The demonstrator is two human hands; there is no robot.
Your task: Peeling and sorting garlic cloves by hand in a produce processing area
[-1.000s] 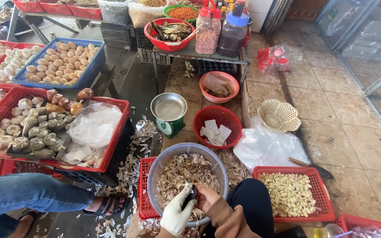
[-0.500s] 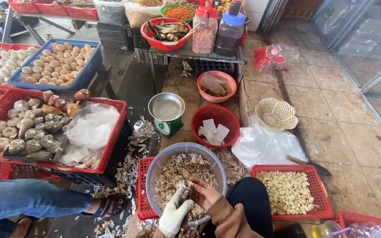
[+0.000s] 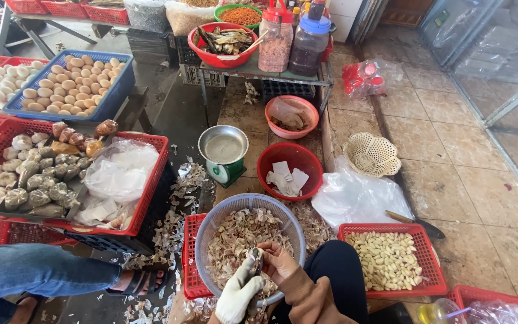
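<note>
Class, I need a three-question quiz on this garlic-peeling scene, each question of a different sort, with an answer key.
1. True or false: the left hand wears a white glove.
2. Which holds the peeled garlic cloves? A) blue crate B) red basket C) metal scale pan
3. Fill in: the hands work over a grey ____ full of garlic skins.

Key:
1. True; the right hand is bare.
2. B, the red basket to the person's right.
3. Colander; the hands meet over it around a small item I cannot make out.
</note>
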